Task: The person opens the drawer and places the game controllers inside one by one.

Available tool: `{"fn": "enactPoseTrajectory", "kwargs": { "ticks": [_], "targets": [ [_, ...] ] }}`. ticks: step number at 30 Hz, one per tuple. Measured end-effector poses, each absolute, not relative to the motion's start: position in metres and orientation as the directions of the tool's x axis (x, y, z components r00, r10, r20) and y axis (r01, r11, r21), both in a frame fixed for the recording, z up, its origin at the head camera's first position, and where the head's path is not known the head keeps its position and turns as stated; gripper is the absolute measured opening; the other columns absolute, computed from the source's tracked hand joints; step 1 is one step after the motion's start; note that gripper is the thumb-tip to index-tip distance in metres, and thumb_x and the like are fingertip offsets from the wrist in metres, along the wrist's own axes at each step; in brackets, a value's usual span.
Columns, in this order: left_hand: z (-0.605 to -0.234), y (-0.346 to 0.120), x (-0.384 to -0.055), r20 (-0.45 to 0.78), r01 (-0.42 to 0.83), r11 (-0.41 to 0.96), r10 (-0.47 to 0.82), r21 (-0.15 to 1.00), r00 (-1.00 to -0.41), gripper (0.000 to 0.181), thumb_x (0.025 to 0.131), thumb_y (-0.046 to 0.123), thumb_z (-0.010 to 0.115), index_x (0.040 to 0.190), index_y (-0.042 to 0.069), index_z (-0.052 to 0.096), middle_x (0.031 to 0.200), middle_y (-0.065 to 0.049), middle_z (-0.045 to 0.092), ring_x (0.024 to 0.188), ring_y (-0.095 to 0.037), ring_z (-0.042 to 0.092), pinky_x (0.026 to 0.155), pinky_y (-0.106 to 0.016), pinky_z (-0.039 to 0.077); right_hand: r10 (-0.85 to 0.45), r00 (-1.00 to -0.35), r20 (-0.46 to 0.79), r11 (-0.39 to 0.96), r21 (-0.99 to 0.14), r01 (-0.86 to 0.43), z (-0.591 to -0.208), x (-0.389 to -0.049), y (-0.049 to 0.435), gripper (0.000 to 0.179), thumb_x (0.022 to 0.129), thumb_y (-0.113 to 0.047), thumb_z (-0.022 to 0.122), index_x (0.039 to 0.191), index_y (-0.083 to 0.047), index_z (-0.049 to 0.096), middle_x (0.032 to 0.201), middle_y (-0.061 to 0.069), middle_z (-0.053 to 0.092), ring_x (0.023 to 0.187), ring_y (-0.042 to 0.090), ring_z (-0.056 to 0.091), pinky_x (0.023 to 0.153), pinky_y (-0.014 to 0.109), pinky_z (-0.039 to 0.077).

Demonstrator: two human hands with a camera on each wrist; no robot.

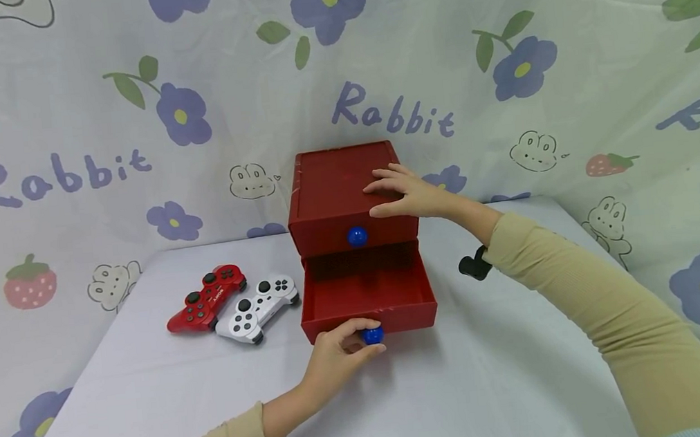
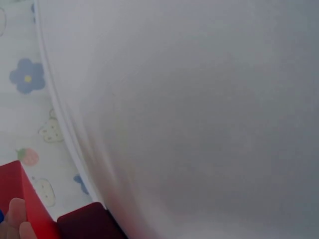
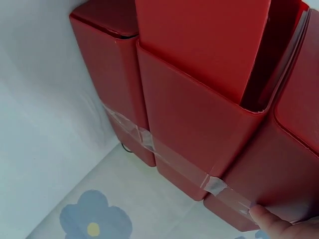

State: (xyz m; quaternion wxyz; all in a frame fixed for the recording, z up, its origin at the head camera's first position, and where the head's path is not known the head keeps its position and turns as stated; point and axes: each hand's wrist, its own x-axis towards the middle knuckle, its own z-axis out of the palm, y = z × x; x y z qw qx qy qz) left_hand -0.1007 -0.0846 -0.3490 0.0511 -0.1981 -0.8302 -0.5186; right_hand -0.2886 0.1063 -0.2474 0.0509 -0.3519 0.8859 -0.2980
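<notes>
A red drawer unit (image 1: pixel 346 177) stands on the table, and one drawer (image 1: pixel 365 290) is pulled out with nothing inside it. Its blue knob (image 1: pixel 373 335) is pinched between the thumb and fingers of my left hand (image 1: pixel 335 356). My right hand (image 1: pixel 409 194) lies on top of the unit near its right edge, fingers extended. A second blue knob (image 1: pixel 357 236) sits on the closed drawer above. Stacked red sections (image 3: pixel 194 109) joined with clear tape show in the right wrist view, the middle one with its drawer out. Only a few left fingertips (image 2: pixel 17 213) appear in the left wrist view.
Left of the unit lie a red game controller (image 1: pixel 208 298) and a white game controller (image 1: pixel 258 308), side by side. A patterned cloth (image 1: pixel 240 103) hangs behind the white-covered table (image 1: pixel 153 402).
</notes>
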Motion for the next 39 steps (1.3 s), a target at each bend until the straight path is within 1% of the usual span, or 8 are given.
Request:
{"fn": "enactPoseTrajectory", "kwargs": {
  "ticks": [4,7,16,19,26,33,36,39],
  "targets": [
    [-0.350,-0.085,-0.098,0.284,0.379,0.380,0.282,0.844,-0.916,0.029,0.068,0.009,0.066,0.096,0.010,0.059,0.086,-0.002,0.062,0.064,-0.007,0.056,0.061,-0.021,0.048,-0.655,-0.747,0.113,0.572,-0.571,-0.588,-0.247,-0.288,0.107,0.052,0.075,-0.045,0.052,0.122,-0.025,0.041,0.138,-0.002,0.013,0.125,0.015,-0.006,0.096,0.051,0.010],
    [-0.351,-0.084,-0.096,0.286,0.381,0.380,0.284,0.843,-0.915,0.030,0.068,0.010,0.066,0.096,0.010,0.059,0.087,-0.002,0.062,0.064,-0.007,0.055,0.061,-0.021,0.048,-0.657,-0.747,0.107,0.570,-0.578,-0.584,-0.248,-0.288,0.107,0.052,0.075,-0.045,0.052,0.122,-0.024,0.041,0.138,-0.002,0.013,0.125,0.015,-0.007,0.096,0.051,0.009],
    [-0.356,-0.085,-0.089,0.312,0.414,0.378,0.303,0.828,-0.901,0.030,0.066,0.010,0.068,0.094,0.009,0.060,0.072,-0.001,0.062,0.057,-0.005,0.052,0.055,-0.021,0.047,-0.661,-0.743,0.107,0.568,-0.575,-0.589,-0.249,-0.289,0.108,0.053,0.075,-0.044,0.052,0.123,-0.023,0.040,0.138,-0.002,0.013,0.125,0.015,-0.007,0.097,0.051,0.007],
    [-0.366,-0.088,-0.090,0.317,0.426,0.371,0.320,0.825,-0.893,0.030,0.066,0.014,0.067,0.096,0.012,0.060,0.072,0.002,0.061,0.057,-0.004,0.052,0.054,-0.020,0.047,-0.663,-0.741,0.110,0.566,-0.574,-0.592,-0.248,-0.290,0.107,0.053,0.075,-0.044,0.052,0.122,-0.023,0.040,0.138,-0.002,0.013,0.125,0.015,-0.007,0.097,0.051,0.007],
    [-0.384,-0.091,-0.088,0.332,0.456,0.329,0.368,0.827,-0.868,0.033,0.070,0.029,0.062,0.101,0.018,0.057,0.083,0.004,0.062,0.061,-0.002,0.055,0.057,-0.020,0.047,-0.653,-0.749,0.110,0.573,-0.575,-0.584,-0.247,-0.288,0.106,0.052,0.075,-0.044,0.053,0.121,-0.024,0.042,0.138,-0.002,0.014,0.125,0.016,-0.006,0.096,0.051,0.011],
    [-0.386,-0.092,-0.082,0.380,0.502,0.306,0.380,0.809,-0.844,0.031,0.072,0.027,0.062,0.100,0.016,0.058,0.078,0.003,0.062,0.060,-0.002,0.054,0.055,-0.020,0.047,-0.652,-0.749,0.116,0.571,-0.575,-0.586,-0.246,-0.289,0.105,0.051,0.075,-0.042,0.054,0.121,-0.024,0.042,0.138,-0.001,0.015,0.125,0.017,-0.005,0.096,0.050,0.012],
    [-0.385,-0.092,-0.081,0.369,0.503,0.328,0.393,0.800,-0.842,0.033,0.072,0.029,0.061,0.102,0.017,0.056,0.081,0.003,0.063,0.062,-0.004,0.056,0.056,-0.020,0.047,-0.652,-0.748,0.123,0.566,-0.578,-0.588,-0.246,-0.289,0.104,0.051,0.075,-0.042,0.054,0.121,-0.024,0.043,0.138,-0.001,0.015,0.125,0.016,-0.005,0.096,0.050,0.011],
    [-0.370,-0.096,-0.073,0.300,0.495,0.454,0.436,0.741,-0.848,0.042,0.072,0.039,0.058,0.110,0.022,0.051,0.084,0.007,0.062,0.068,-0.002,0.056,0.059,-0.019,0.047,-0.660,-0.742,0.116,0.560,-0.582,-0.590,-0.246,-0.288,0.105,0.051,0.075,-0.042,0.054,0.122,-0.024,0.042,0.138,-0.001,0.014,0.125,0.016,-0.006,0.096,0.051,0.010]
  ]
}}
